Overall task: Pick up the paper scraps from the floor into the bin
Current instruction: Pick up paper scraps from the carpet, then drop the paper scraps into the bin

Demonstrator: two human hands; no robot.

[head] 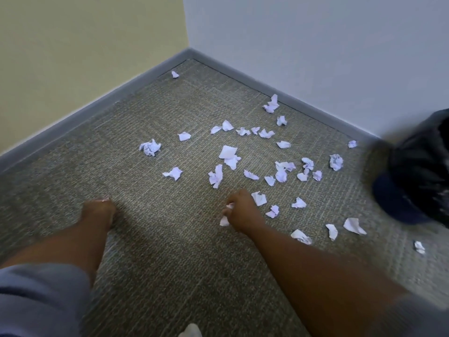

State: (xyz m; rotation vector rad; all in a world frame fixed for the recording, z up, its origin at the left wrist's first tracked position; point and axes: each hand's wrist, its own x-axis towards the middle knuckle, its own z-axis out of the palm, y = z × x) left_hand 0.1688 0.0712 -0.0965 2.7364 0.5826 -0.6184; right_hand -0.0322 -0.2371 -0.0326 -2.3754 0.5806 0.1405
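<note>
A grey-green carpet (pixel 155 239) fills a room corner, edged by a grey skirting (pixel 80 113) under a cream wall (pixel 85 45) on the left and a pale blue-grey wall (pixel 315 45) on the right.

Nearest, a grey sleeve (pixel 41 300) covers the left upper arm, and a bit of white (pixel 190 331) shows at the bottom edge; what it is cannot be told. The left hand (pixel 100 210) is pressed down on the carpet, fingers curled under, holding nothing that shows. The right hand (pixel 239 210) is closed in a loose fist on a white scrap (pixel 224 220), which sticks out below and to the left of the fingers (pixel 228 211).

Just right of that hand lie more scraps: one (pixel 259 198) touching or nearly touching the knuckles, another (pixel 273 211) beside the wrist, and several near the forearm (pixel 301 236). Farther out, a loose scatter of paper spreads over the middle carpet, with a flat piece (pixel 228 152) in its centre and a crumpled ball (pixel 150 147) apart to the left. One small scrap (pixel 175 74) sits alone by the far corner.

The bin (pixel 418 181), dark with a black liner, stands blurred at the right edge near the blue-grey wall, well apart from the right hand.
</note>
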